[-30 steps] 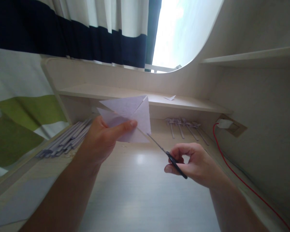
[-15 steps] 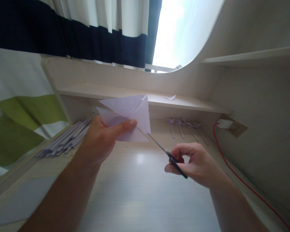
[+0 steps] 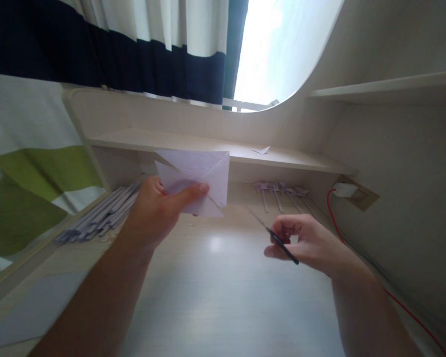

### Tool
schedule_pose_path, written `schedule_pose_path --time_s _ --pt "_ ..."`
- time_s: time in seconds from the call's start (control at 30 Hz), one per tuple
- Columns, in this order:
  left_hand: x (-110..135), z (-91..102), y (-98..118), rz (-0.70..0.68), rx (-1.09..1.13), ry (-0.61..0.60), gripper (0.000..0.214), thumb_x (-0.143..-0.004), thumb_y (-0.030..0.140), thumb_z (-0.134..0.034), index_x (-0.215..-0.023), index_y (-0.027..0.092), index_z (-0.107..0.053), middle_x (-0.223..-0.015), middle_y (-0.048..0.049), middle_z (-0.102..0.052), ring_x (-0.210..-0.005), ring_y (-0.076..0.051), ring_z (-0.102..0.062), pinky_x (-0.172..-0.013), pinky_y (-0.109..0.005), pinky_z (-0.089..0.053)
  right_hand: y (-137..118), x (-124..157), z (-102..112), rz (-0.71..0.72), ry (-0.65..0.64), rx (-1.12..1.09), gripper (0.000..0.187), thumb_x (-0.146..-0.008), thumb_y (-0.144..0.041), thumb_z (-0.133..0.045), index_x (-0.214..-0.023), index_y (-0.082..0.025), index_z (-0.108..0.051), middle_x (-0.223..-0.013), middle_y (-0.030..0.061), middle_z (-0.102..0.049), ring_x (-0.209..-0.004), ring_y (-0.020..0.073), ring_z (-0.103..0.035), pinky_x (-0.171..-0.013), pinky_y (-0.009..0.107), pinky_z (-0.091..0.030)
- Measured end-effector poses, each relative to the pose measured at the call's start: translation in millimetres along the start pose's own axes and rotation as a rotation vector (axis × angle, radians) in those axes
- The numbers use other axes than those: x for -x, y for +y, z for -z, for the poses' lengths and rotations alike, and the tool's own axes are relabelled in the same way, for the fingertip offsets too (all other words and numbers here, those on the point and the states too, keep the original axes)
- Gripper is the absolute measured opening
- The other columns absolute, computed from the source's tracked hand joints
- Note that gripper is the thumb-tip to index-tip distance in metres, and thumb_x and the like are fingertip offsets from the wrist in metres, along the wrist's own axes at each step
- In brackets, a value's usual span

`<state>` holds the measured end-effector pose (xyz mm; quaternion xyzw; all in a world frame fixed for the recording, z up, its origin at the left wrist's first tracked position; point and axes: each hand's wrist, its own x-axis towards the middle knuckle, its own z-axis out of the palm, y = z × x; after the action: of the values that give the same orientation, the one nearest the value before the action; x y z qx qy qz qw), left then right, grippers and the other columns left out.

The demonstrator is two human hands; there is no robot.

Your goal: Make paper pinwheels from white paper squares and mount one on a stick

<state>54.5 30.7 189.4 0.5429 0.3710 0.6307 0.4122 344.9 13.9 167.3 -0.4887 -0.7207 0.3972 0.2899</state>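
Note:
Pinched between the thumb and fingers of my left hand is a square of white paper, held up above the desk. Slits run from its corners toward the middle, where my thumb presses. My right hand grips a pair of scissors by black handles. The blades look closed, blurred by motion, and point up and left toward the paper without touching it.
Rolled paper sticks lie piled at the desk's left side. Several paper pinwheels on sticks rest at the back right. A folded paper scrap sits on the shelf. A red cable hangs from a white plug.
The scissors in my right hand have drawn away from the paper, moving right. My left hand has tilted the paper slightly, and its slits look less spread.

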Motion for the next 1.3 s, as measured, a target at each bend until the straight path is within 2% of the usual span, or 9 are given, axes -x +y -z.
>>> schedule_pose_path --time_s 0.07,0.17,0.27,0.37,0.47,0.67,0.83,1.03,1.3 --pt "0.0 1.3 -0.2 0.066 -0.153 -0.124 0.017 -0.073 0.035 -0.086 -0.076 0.02 -0.079 -0.073 -0.0032 -0.075 -0.064 -0.018 -0.066 -0.057 -0.025 -0.05 1.1 -3.1 5.4 0.058 0.215 -0.091 0.039 -0.065 -0.045 -0.096 -0.072 -0.017 -0.069 -0.064 -0.0002 -0.064 -0.057 0.0119 -0.055 -0.051 0.024 -0.043" --pt "2.5 -3.0 -0.8 0.234 -0.371 -0.468 0.018 -0.08 0.033 -0.077 -0.076 0.016 -0.078 -0.071 -0.0026 -0.073 -0.061 -0.016 -0.062 -0.055 -0.023 -0.045 -1.1 -6.2 -0.2 0.201 0.484 -0.222 0.034 -0.068 -0.043 -0.095 -0.077 -0.018 -0.074 -0.071 0.0033 -0.071 -0.063 0.0145 -0.063 -0.057 0.025 -0.05" --pt "6.1 -10.8 -5.1 0.352 -0.429 -0.722 0.018 -0.085 0.031 -0.07 -0.079 0.015 -0.077 -0.071 -0.0015 -0.072 -0.062 -0.015 -0.06 -0.056 -0.022 -0.043 -2.7 -8.0 -17.3 0.237 0.397 -0.302 0.034 -0.066 -0.037 -0.097 -0.084 -0.019 -0.075 -0.09 0.0067 -0.078 -0.073 0.0166 -0.069 -0.063 0.026 -0.054" --pt "7.2 -14.1 -10.3 0.388 -0.401 -0.804 0.02 -0.085 0.033 -0.071 -0.079 0.015 -0.077 -0.071 -0.0014 -0.071 -0.063 -0.014 -0.06 -0.057 -0.022 -0.043 1.2 -10.4 -32.0 0.255 0.303 -0.321 0.033 -0.062 -0.027 -0.098 -0.079 -0.019 -0.071 -0.08 0.0024 -0.075 -0.071 0.0154 -0.068 -0.066 0.026 -0.055" --pt "3.6 -12.6 -13.5 0.362 -0.364 -0.726 0.019 -0.083 0.034 -0.076 -0.081 0.015 -0.079 -0.074 -0.0023 -0.073 -0.064 -0.014 -0.062 -0.058 -0.022 -0.045 6.6 -13.7 -38.5 0.265 0.325 -0.342 0.032 -0.063 -0.02 -0.096 -0.077 -0.019 -0.067 -0.075 -0.0006 -0.073 -0.068 0.0128 -0.065 -0.066 0.024 -0.053" --pt "-5.3 -18.4 -26.5 0.214 0.056 -0.226 0.025 -0.069 0.033 -0.091 -0.083 0.017 -0.078 -0.073 -0.0016 -0.074 -0.064 -0.015 -0.066 -0.058 -0.023 -0.052 8.1 -22.4 -43.5 0.265 0.524 -0.416 0.024 -0.067 -0.022 -0.091 -0.076 -0.018 -0.069 -0.072 -0.0018 -0.07 -0.062 0.0106 -0.061 -0.06 0.023 -0.05" --pt "1.1 -34.3 -41.2 0.315 0.191 -0.296 0.034 -0.072 0.035 -0.089 -0.098 0.014 -0.081 -0.093 -0.0096 -0.08 -0.071 -0.019 -0.07 -0.057 -0.026 -0.057 11.8 -28.4 -48.7 0.317 0.706 -0.487 0.021 -0.069 -0.024 -0.09 -0.078 -0.019 -0.07 -0.07 -0.0026 -0.069 -0.06 0.0094 -0.058 -0.055 0.02 -0.047" --pt "4.4 -40.8 -51.1 0.277 0.12 -0.279 0.026 -0.073 0.033 -0.088 -0.091 0.014 -0.084 -0.09 -0.0098 -0.081 -0.077 -0.02 -0.073 -0.068 -0.026 -0.057 10.7 -26.3 -55.9 0.312 0.623 -0.446 0.023 -0.069 -0.022 -0.09 -0.079 -0.019 -0.07 -0.074 -0.0017 -0.071 -0.062 0.0104 -0.062 -0.059 0.022 -0.051" --pt "1.3 -31.8 -36.5 0.272 0.106 -0.15 0.024 -0.07 0.034 -0.088 -0.084 0.015 -0.081 -0.082 -0.0087 -0.079 -0.07 -0.021 -0.071 -0.056 -0.026 -0.056 4.8 -13.2 -35.1 0.285 0.478 -0.302 0.02 -0.07 -0.027 -0.092 -0.081 -0.02 -0.077 -0.079 0.0023 -0.076 -0.071 0.0146 -0.069 -0.066 0.025 -0.054"
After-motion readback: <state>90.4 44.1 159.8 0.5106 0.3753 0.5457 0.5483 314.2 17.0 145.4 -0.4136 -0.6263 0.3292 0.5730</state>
